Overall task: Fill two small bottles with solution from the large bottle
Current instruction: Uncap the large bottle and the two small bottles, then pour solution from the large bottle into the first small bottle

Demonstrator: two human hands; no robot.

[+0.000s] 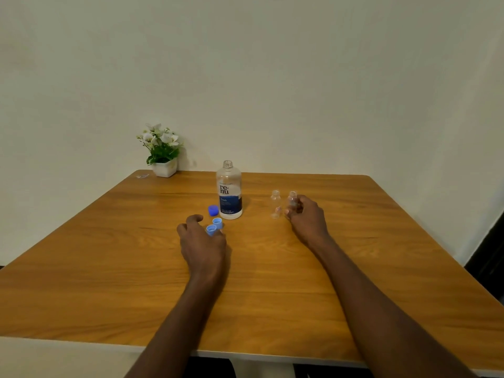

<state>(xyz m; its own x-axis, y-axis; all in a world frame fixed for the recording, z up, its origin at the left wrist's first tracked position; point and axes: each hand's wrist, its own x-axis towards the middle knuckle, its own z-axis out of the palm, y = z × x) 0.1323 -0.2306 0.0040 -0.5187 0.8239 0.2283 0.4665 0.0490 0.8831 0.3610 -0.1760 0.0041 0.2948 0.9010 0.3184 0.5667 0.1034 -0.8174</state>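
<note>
- Right hand (306, 218) curls its fingers round one small bottle (292, 201), which stands upright on the table (354, 268), well to the right of the large bottle (229, 190).
- Just left of that grip stands the second small bottle (275, 204), also upright, open-necked and free, between the held one and the large bottle.
- Left hand (203, 238) rests in front of the large bottle with fingers curled about two light blue caps (214, 226); whether it pinches them or only touches them, I cannot tell.
- A darker blue cap (213, 210) lies just left of the large bottle's base.
- Large bottle stands upright with its neck bare, long axis vertical, ready for pouring.
- My judgement: the left hand is nearer the large bottle, so it would lift and tilt it rightward toward the small bottles, once it leaves the caps.
- A potted plant (162, 151) sits behind and to the left of the large bottle.
</note>
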